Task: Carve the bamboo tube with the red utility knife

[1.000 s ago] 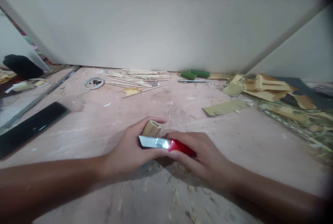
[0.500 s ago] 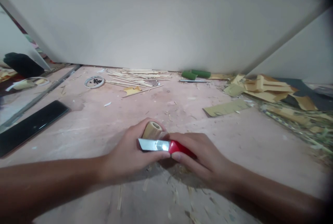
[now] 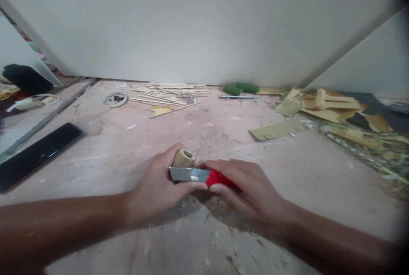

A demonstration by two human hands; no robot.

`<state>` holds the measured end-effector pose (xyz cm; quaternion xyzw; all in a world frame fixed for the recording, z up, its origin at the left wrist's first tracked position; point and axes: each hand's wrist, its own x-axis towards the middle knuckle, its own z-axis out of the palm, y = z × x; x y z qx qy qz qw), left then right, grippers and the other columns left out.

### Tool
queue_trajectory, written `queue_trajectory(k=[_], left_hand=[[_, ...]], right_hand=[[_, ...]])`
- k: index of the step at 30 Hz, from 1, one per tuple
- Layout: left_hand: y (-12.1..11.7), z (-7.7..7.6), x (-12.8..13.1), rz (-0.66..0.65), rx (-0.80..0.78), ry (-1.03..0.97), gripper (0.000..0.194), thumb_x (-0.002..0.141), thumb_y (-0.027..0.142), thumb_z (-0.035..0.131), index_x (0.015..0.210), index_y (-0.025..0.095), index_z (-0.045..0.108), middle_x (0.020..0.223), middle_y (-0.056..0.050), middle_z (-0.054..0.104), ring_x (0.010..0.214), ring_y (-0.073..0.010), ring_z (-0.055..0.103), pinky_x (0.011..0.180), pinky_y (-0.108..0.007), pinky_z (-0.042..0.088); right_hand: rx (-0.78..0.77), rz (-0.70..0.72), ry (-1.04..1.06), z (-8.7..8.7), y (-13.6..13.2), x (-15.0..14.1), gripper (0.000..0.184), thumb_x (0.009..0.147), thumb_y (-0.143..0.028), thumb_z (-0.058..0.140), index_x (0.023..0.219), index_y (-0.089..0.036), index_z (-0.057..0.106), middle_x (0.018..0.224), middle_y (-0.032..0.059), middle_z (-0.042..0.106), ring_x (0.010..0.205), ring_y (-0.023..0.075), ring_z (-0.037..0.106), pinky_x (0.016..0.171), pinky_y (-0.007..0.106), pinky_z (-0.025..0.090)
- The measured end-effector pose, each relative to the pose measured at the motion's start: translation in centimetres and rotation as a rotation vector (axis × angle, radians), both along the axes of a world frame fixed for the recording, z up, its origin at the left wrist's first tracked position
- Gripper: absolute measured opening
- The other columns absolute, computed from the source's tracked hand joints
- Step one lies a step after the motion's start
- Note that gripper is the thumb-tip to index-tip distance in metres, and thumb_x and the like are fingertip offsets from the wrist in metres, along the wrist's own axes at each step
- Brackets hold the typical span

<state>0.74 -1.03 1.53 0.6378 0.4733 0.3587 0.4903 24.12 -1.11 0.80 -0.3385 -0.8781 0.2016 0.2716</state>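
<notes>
At the lower middle of the frame, a short bamboo tube (image 3: 183, 158) is held down on the pinkish floor (image 3: 128, 151) by the left hand (image 3: 159, 187), whose fingers are closed around it so that only its hollow end is seen above the knuckles. A knife (image 3: 200, 175) with a red handle and a bare steel blade is gripped by the right hand (image 3: 247, 192), the fingers wrapped tight on the handle. The blade is laid flat across the front of the tube, just below its open end, and its back is touched by the left thumb. Whether the edge is already in the bamboo cannot be told, since the contact line is hidden by the fingers.

Pale shavings (image 3: 217, 234) are scattered on the floor beneath and below the hands, so the step in hand is judged to be paring or splitting of the tube. For the next stroke, a steady push along the grain is called for, with the tube pinned firmly and the left fingers kept clear of the edge; a slip toward the left thumb is the likely risk.

Toward the left edge a dark phone (image 3: 35, 155) is seen, lying flat. Higher up, near the wall, thin splints (image 3: 169, 94) are piled beside a small round lid (image 3: 114, 99), and two green rolls (image 3: 239, 88) are seen to their right. Cardboard scraps (image 3: 322, 106) are strewn at the upper right.
</notes>
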Motion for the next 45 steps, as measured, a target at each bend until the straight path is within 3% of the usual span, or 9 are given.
queue_trajectory(k=[7,16,24,32,39,45], left_hand=[[0.0,0.0,0.5,0.089,-0.056,-0.065,0.038,0.073,0.03,0.091,0.076,0.019,0.054,0.067,0.007,0.055,0.063,-0.0096,0.049,0.056,-0.02,0.038],[0.0,0.0,0.9,0.097,-0.137,-0.243,0.034,0.077,0.027,0.089,0.078,0.018,0.056,0.069,0.007,0.057,0.065,-0.0084,0.051,0.058,-0.018,0.04],[0.2,0.1,0.3,-0.052,-0.111,-0.241,0.032,0.08,0.016,0.084,0.098,0.022,0.058,0.087,0.006,0.064,0.08,-0.0107,0.061,0.072,-0.02,0.048],[0.1,0.2,0.3,-0.123,-0.139,-0.263,0.03,0.083,0.022,0.083,0.1,0.021,0.057,0.091,0.005,0.064,0.084,-0.0122,0.061,0.075,-0.022,0.047],[-0.1,0.3,-0.2,-0.111,-0.079,-0.079,0.036,0.079,0.033,0.088,0.094,0.019,0.058,0.082,0.004,0.062,0.074,-0.0129,0.055,0.066,-0.024,0.044],[-0.2,-0.2,-0.1,-0.04,-0.057,-0.035,0.038,0.077,0.04,0.089,0.088,0.019,0.058,0.08,0.004,0.064,0.074,-0.0141,0.058,0.065,-0.024,0.045]], right_hand=[[0.123,-0.091,-0.01,-0.3,-0.3,-0.2,0.027,0.107,-0.034,0.055,0.129,-0.021,0.062,0.109,0.0066,0.08,0.09,0.022,0.075,0.077,0.032,0.052],[0.065,-0.188,0.063,-0.1,-0.2,-0.7,0.02,0.103,-0.035,0.063,0.118,-0.022,0.067,0.104,0.004,0.08,0.09,0.0187,0.075,0.08,0.027,0.053],[-0.032,-0.023,-0.002,0.3,0.2,-0.6,0.023,0.104,-0.033,0.059,0.124,-0.023,0.065,0.108,0.0034,0.078,0.091,0.0201,0.072,0.078,0.029,0.05],[-0.181,0.025,0.028,0.7,0.3,-0.6,0.018,0.106,-0.035,0.057,0.117,-0.023,0.066,0.101,0.0022,0.076,0.084,0.0173,0.069,0.075,0.026,0.047],[-0.254,0.062,0.03,0.9,0.1,-0.2,0.017,0.106,-0.035,0.058,0.115,-0.023,0.067,0.098,0.0005,0.075,0.08,0.0149,0.068,0.073,0.024,0.047],[-0.199,-0.003,0.07,0.5,-0.4,-0.2,0.029,0.105,-0.033,0.06,0.132,-0.026,0.064,0.115,0.0027,0.078,0.093,0.0178,0.073,0.081,0.026,0.052]])
